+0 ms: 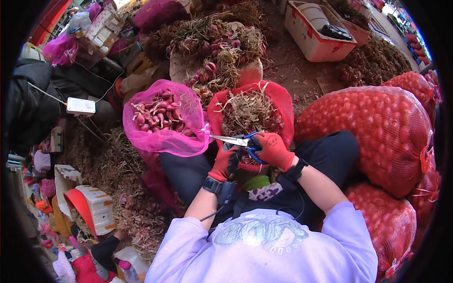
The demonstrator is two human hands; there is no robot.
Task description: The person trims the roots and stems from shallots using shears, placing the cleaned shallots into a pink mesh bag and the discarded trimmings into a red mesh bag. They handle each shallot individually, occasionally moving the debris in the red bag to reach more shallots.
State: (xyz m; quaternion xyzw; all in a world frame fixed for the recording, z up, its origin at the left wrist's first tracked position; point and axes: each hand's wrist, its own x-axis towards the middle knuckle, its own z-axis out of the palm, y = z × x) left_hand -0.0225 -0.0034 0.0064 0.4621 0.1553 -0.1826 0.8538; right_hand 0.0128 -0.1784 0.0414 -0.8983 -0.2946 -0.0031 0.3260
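Note:
Blue-handled scissors (232, 140) are gripped in my right hand (272, 150), which wears a red glove. Their blades point left, toward the rim of a pink mesh bag (133, 137). Close below the blades is my left hand (225, 161), in a red and dark glove, its fingers closed; whatever lies in them is hidden. Trimmed red shallots (158, 112) fill part of the pink bag. Beside it, in front of my hands, a red mesh bag (286, 111) stands open with dry stalks and cut tops (250, 112) inside.
A heap of untrimmed shallots (219, 45) lies beyond the bags. Full red net sacks (363, 127) crowd my right side. A white foam box (311, 45) stands at the far right. Dry trimmings (137, 207) cover the ground on my left, near another foam box (96, 207).

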